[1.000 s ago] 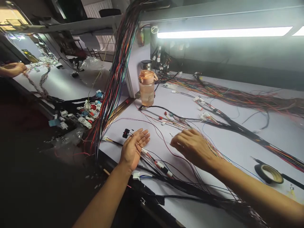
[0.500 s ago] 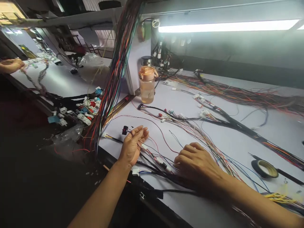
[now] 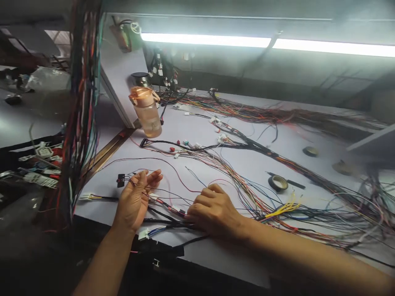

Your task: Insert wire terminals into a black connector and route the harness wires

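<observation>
Coloured wires point(image 3: 173, 207) lie under the curled right hand point(image 3: 212, 209), grip hidden; left hand point(image 3: 135, 199) spread open alongside

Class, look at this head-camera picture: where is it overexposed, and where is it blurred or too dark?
Head view: the strip light is blown out white; the hanging wires at left are smeared by blur; the near edge under the left hand and right hand falls into deep shadow.

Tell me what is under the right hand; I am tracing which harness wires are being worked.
The right hand lies knuckles up on thin coloured wires and black cables on the white table. Its palm and curled fingers hide any connector or wire end beneath.
</observation>
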`<state>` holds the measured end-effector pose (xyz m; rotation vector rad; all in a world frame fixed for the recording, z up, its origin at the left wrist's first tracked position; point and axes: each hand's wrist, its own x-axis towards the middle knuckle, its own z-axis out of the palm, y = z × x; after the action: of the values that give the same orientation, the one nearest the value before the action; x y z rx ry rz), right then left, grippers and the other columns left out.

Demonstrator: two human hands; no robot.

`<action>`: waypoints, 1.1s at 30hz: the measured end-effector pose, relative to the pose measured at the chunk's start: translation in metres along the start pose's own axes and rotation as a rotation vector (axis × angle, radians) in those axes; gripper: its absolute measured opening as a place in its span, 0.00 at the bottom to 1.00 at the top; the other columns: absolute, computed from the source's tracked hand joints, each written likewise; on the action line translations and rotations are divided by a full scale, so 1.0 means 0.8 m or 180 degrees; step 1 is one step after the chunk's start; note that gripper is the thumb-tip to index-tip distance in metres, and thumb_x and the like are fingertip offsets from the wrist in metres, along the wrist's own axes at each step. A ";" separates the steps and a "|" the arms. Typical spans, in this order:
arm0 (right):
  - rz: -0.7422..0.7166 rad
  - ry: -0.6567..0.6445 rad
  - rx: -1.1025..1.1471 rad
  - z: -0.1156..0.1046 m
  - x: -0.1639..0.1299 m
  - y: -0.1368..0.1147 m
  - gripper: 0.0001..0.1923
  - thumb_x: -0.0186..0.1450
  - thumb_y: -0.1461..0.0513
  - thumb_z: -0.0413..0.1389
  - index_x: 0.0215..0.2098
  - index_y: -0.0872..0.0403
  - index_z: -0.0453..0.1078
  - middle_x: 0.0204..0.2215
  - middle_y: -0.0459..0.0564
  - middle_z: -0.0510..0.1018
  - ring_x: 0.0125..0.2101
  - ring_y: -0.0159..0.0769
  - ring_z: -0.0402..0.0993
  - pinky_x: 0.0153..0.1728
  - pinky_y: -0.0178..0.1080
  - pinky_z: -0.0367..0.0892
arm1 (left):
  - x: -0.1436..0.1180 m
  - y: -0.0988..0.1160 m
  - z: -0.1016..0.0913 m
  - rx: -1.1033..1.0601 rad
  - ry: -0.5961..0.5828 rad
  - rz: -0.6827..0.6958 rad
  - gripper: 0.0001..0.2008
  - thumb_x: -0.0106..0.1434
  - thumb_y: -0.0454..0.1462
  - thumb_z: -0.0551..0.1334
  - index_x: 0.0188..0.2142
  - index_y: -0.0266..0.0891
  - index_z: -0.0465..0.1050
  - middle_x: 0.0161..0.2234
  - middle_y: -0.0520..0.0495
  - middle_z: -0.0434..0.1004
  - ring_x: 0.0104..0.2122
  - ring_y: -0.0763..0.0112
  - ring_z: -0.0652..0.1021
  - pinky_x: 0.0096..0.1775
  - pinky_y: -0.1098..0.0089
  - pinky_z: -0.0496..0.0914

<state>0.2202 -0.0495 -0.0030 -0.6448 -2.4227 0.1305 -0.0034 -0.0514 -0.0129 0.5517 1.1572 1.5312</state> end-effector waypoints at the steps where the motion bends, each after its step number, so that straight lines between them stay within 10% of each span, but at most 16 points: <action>1: -0.0036 0.0007 -0.0031 0.007 0.001 -0.003 0.13 0.69 0.57 0.51 0.29 0.52 0.69 0.22 0.42 0.74 0.26 0.30 0.64 0.34 0.40 0.52 | 0.001 0.001 0.000 -0.0023 -0.0026 -0.0007 0.16 0.55 0.42 0.69 0.38 0.37 0.69 0.43 0.39 0.79 0.42 0.62 0.80 0.49 0.63 0.71; 10: 0.0307 -0.0462 -0.0251 0.022 -0.010 -0.008 0.15 0.68 0.53 0.50 0.30 0.51 0.70 0.27 0.40 0.77 0.31 0.32 0.65 0.35 0.40 0.51 | 0.027 0.011 -0.007 -0.0698 0.0974 0.0212 0.11 0.58 0.22 0.56 0.29 0.37 0.70 0.28 0.55 0.77 0.26 0.80 0.76 0.47 0.67 0.73; 22: 0.1190 -0.0628 -0.0318 -0.014 -0.051 0.004 0.11 0.67 0.57 0.54 0.31 0.54 0.73 0.29 0.45 0.80 0.31 0.32 0.71 0.37 0.40 0.52 | 0.025 0.017 -0.004 -0.0713 0.0853 0.0068 0.09 0.64 0.31 0.52 0.32 0.35 0.70 0.29 0.52 0.77 0.30 0.74 0.77 0.38 0.67 0.74; 29: 0.1401 0.0349 0.1012 -0.101 -0.091 0.042 0.16 0.69 0.59 0.50 0.54 0.51 0.67 0.54 0.52 0.71 0.54 0.33 0.66 0.52 0.41 0.62 | 0.031 0.015 -0.001 -0.0775 0.0918 0.0133 0.11 0.69 0.35 0.50 0.32 0.38 0.68 0.28 0.57 0.75 0.26 0.80 0.75 0.31 0.76 0.72; 33: 0.2106 0.0562 0.0670 -0.145 -0.134 0.041 0.13 0.69 0.58 0.50 0.48 0.52 0.71 0.44 0.51 0.78 0.46 0.34 0.72 0.47 0.43 0.67 | 0.031 0.015 -0.003 -0.0875 0.0929 0.0173 0.10 0.69 0.34 0.50 0.32 0.37 0.67 0.29 0.57 0.75 0.28 0.80 0.75 0.32 0.77 0.73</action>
<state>0.3764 -0.0794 0.0233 -1.2723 -1.9113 0.5626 -0.0185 -0.0284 -0.0089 0.1794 1.1285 1.8251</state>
